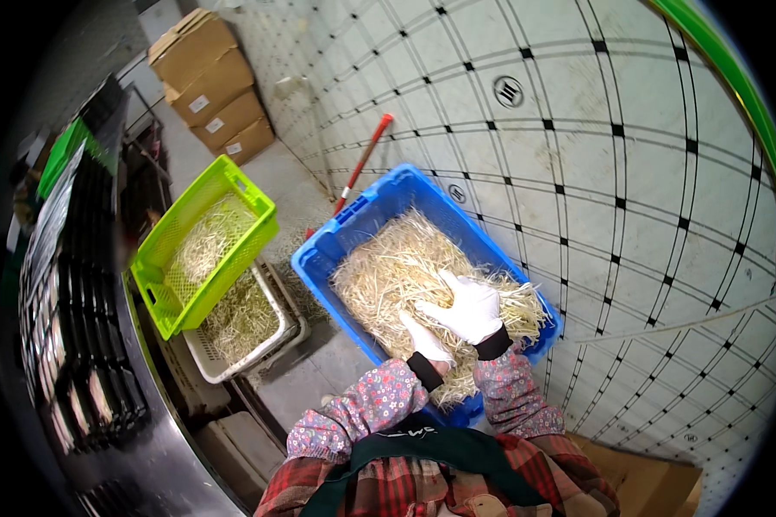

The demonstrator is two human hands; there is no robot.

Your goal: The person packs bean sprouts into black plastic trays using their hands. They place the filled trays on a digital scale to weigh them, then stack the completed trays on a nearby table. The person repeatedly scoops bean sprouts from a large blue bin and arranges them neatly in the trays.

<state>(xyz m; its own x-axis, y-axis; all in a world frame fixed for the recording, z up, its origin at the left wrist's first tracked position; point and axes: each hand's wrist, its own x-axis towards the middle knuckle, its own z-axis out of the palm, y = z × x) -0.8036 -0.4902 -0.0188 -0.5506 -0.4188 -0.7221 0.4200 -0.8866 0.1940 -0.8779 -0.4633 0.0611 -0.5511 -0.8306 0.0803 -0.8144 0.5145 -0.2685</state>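
Note:
A blue crate in front of me is heaped with pale bean sprouts. Both my hands wear white gloves and rest on the heap, toward its near right part. My right hand lies on the sprouts, thumb and fingers stretched apart, pointing left and away from me. Just left of it and nearer, my left hand has its fingers extended against the sprouts; part of it sinks out of sight among them. I see no bunch lifted in either hand. Some sprouts spill up against the crate's right corner.
On the left, a lime green crate with some sprouts sits tilted over a white basket of sprouts. A metal table carries stacked black trays. A red-handled tool leans behind the blue crate; cardboard boxes stand beyond.

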